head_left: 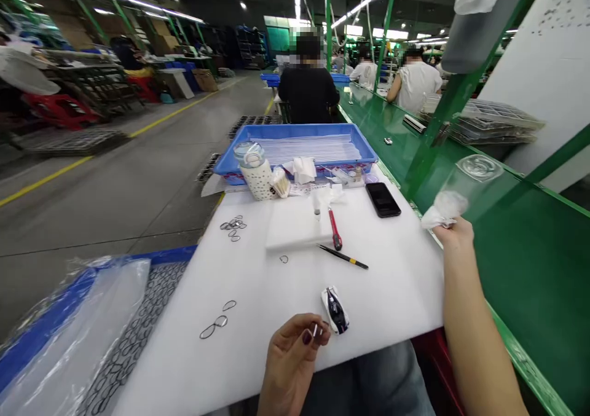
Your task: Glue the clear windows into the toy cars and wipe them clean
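Observation:
My left hand (294,357) is closed in a pinch at the table's front edge. Between its fingertips is something small with a pale glint, too small to name. Just right of those fingertips lies a white and dark blue toy car (335,310). My right hand (455,235) reaches out over the table's right edge, its fingers closed on a crumpled white tissue (446,207). A clear plastic container (479,173) surrounds or adjoins the tissue; I cannot tell whether the hand touches it. Black thin rings (214,327) lie to the left on the white tabletop (249,367).
Tweezers (343,256), a red cutter (335,230), a phone (383,200) and a lidded cup (255,173) stand or lie farther back, before a blue tray (295,130). A green conveyor (511,268) runs along the right, with a green post (442,127). Several people sit beyond.

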